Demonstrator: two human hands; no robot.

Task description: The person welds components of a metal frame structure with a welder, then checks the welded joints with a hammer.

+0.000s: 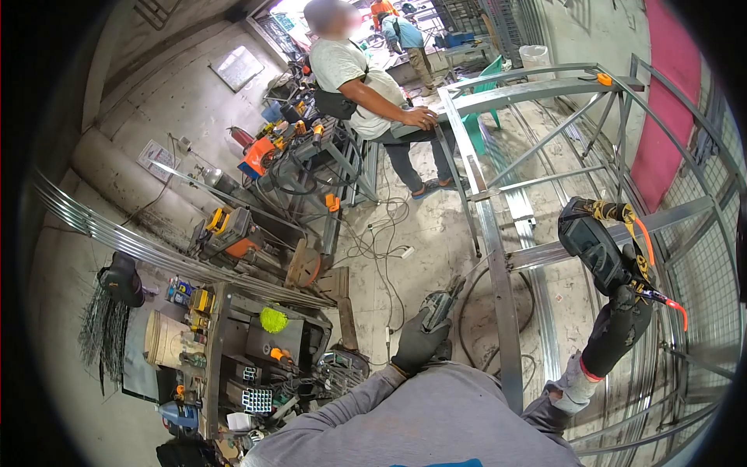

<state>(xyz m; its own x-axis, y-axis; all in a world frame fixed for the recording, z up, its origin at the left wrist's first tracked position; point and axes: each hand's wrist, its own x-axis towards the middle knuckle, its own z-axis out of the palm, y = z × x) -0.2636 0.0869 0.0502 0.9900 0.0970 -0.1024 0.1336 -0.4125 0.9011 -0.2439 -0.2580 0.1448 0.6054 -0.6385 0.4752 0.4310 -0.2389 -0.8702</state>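
Observation:
My left hand [421,340], in a dark glove, is closed round a grey-and-black hand tool [440,308] with a thin tip, close to the upright metal bar [502,311] of a welded frame. On the right, my right hand [621,300], also in a dark glove, is closed beneath a black welding mask [595,253] with a patterned yellow-and-black headband and orange cords. The mask hangs over the crossbar [661,226] of the frame. How the fingers grip the mask is partly hidden.
Across the frame stands a person [366,86] with one hand on its curved top bar [537,92]. Cables [381,249] lie on the floor. A cluttered workbench [222,350] and long metal tubes [156,245] are at left. Other people [405,39] are farther back.

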